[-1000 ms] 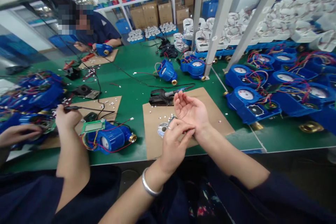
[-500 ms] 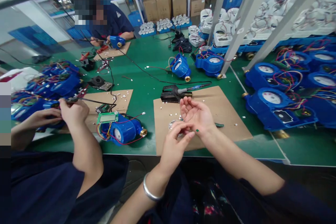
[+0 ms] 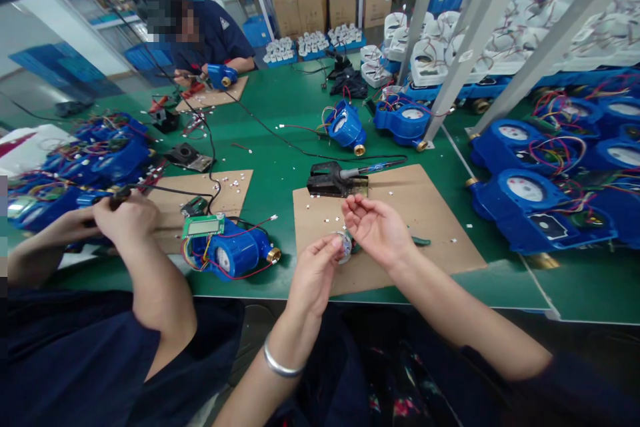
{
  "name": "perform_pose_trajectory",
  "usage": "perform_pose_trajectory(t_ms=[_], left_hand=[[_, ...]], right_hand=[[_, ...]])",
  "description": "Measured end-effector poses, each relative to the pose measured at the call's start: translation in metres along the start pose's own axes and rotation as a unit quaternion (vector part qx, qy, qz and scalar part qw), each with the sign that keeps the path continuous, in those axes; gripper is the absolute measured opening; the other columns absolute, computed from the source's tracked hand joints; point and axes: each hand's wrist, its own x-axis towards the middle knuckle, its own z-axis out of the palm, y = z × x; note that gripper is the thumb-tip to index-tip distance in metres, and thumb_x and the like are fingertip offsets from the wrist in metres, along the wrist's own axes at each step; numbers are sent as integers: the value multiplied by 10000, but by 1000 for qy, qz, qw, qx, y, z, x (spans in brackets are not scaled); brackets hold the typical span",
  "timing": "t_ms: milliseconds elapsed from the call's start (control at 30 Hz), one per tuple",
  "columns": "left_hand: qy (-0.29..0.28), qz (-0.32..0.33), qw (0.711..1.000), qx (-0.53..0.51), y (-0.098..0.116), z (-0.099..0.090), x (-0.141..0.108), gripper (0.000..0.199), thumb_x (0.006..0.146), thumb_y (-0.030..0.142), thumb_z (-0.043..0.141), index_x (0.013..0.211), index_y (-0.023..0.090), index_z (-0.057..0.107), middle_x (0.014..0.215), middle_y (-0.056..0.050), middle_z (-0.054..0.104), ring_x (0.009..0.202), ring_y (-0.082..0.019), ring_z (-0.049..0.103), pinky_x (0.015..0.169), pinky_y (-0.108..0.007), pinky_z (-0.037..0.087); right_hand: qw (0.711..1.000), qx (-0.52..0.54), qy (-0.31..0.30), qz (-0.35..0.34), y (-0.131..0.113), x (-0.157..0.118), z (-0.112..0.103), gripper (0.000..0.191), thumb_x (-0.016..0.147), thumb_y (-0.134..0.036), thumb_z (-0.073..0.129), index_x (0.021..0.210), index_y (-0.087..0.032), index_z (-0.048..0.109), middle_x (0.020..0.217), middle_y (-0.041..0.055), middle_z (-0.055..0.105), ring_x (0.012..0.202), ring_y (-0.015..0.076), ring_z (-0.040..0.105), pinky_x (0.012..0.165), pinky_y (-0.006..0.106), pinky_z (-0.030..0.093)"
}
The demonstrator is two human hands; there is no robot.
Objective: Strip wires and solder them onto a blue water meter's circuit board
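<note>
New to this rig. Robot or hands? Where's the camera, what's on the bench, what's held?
No robot: these are a person's two bare hands. Every picture comes from one camera worn on that person's head, looking forward and down. The left hand, with a silver bracelet on its wrist, has thumb and fingers pinched together by a round silvery object; whether it grips anything is hard to tell. The right hand is open, palm showing. Both are above a cardboard sheet, where what looks like a soldering iron sits in a black stand. Blue meters with brass fittings lie on the green bench. The hands at far left are a neighbouring worker's.
</note>
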Motion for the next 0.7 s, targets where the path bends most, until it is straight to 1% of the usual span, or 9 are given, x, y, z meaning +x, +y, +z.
perform_pose_trajectory(t_ms=[33, 100, 200, 267, 300, 367, 500, 600, 700], left_hand=[[10, -17, 1000, -18, 1, 0, 1, 202, 642, 272, 799, 722, 118, 696, 714, -20, 603, 667, -89, 511, 671, -208, 401], [23, -22, 999, -29, 1, 1, 2, 212, 621, 264, 812, 728, 113, 708, 716, -27, 620, 676, -91, 528, 672, -207, 406], [23, -2, 999, -22, 1, 4, 1, 191, 644, 266, 798, 739, 119, 721, 731, -34, 638, 692, -97, 540, 679, -213, 408], [11, 13, 1000, -6, 1, 5, -1, 183, 678, 278, 775, 771, 127, 732, 778, -46, 655, 713, -102, 544, 690, -218, 409], [3, 22, 1000, 9, 1, 6, -1, 178, 698, 286, 760, 785, 132, 736, 810, -53, 661, 732, -108, 548, 703, -222, 412], [-11, 48, 997, 55, 0, 6, -2, 159, 741, 296, 725, 786, 144, 737, 864, -61, 664, 789, -127, 558, 746, -234, 417], [-15, 124, 978, 165, -1, 5, -5, 140, 798, 298, 673, 760, 174, 724, 850, -37, 631, 866, -154, 556, 822, -258, 416], [-19, 151, 959, 238, -2, 5, -7, 115, 798, 296, 677, 763, 196, 723, 848, -22, 609, 885, -154, 553, 845, -258, 410], [-44, 140, 951, 272, -2, 6, -10, 112, 798, 311, 677, 801, 215, 735, 898, -27, 611, 941, -165, 560, 898, -274, 406]], right_hand=[[1000, -26, -7, 6, 0, -2, -1, 139, 780, -99, 512, 792, -153, 639, 812, 36, 722, 833, 132, 686, 678, 188, 555], [998, -66, -18, 16, 0, -6, -3, 137, 787, -108, 521, 801, -148, 651, 831, 41, 723, 852, 134, 685, 685, 185, 549], [991, -126, -38, 3, -1, -15, -4, 110, 801, -142, 552, 822, -159, 659, 884, 35, 722, 910, 130, 671, 740, 198, 537], [974, -217, -58, -20, -1, -21, -3, 89, 815, -182, 588, 859, -164, 664, 946, 46, 716, 948, 137, 654, 789, 223, 521], [959, -275, -68, -34, -1, -25, -3, 96, 823, -207, 603, 883, -168, 666, 973, 51, 710, 955, 140, 646, 807, 235, 513], [916, -386, -88, -65, -2, -32, -3, 118, 825, -252, 632, 912, -181, 669, 1008, 52, 697, 945, 145, 635, 823, 257, 502], [812, -550, -103, -165, -5, -44, -7, 75, 816, -274, 657, 855, -210, 663, 986, 34, 682, 923, 172, 629, 834, 305, 494], [741, -618, -117, -235, -10, -55, -9, 65, 864, -240, 598, 831, -220, 651, 948, 32, 681, 935, 185, 626, 858, 338, 476], [697, -647, -159, -266, -23, -62, -10, 91, 887, -226, 562, 835, -226, 636, 1008, 42, 678, 984, 192, 616, 889, 360, 459]])
